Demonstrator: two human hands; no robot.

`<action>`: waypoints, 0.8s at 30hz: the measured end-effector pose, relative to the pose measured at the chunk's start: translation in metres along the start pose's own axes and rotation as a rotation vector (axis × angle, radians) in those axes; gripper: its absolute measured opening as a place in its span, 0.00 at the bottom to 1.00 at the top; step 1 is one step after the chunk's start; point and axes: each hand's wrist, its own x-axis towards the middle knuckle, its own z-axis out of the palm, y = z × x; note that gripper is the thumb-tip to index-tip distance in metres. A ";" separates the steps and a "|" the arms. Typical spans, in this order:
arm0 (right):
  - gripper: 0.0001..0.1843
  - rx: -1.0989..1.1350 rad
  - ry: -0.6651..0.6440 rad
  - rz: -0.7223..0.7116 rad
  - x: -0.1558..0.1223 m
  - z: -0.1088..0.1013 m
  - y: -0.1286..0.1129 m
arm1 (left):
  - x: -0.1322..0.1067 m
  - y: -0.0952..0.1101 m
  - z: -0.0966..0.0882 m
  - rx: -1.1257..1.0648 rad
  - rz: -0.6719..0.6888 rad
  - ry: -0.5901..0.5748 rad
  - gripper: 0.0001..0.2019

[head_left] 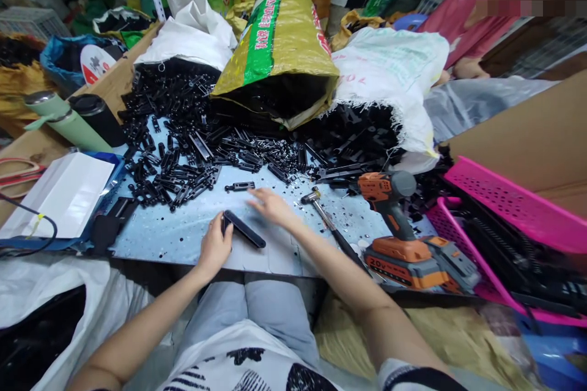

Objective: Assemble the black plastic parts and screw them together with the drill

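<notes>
My left hand (215, 245) grips one end of a long black plastic piece (246, 231), which slants down to the right above the blue table. My right hand (274, 208) is slightly blurred, its fingers stretched out with nothing visible in them. Just beyond its fingertips lies a small black slotted part (240, 186). A hammer (328, 220) with a dark handle rests to the right of that hand. Farther back spreads a heap of small black parts (177, 174), with a pile of small metal pins or screws (279, 151) beside it.
An orange cordless drill (389, 220) stands at the right, beside a pink basket (518, 201) of black parts. Open sacks, one yellow-green (288, 30), line the back. A green bottle (68, 122) and white papers (57, 192) are at left. Another person (477, 30) is at the far right.
</notes>
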 end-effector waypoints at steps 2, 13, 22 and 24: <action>0.21 -0.225 0.143 0.174 0.029 -0.039 0.047 | -0.008 -0.004 0.002 0.226 0.138 -0.088 0.24; 0.16 -0.437 0.342 0.412 0.093 -0.128 0.145 | 0.005 0.019 0.006 0.560 0.631 -0.548 0.24; 0.23 -0.533 0.380 0.259 0.037 -0.112 0.080 | -0.002 0.011 0.005 0.619 0.475 -0.465 0.19; 0.18 -0.477 0.178 0.048 -0.001 -0.095 0.050 | -0.001 0.009 0.006 0.536 0.483 -0.487 0.19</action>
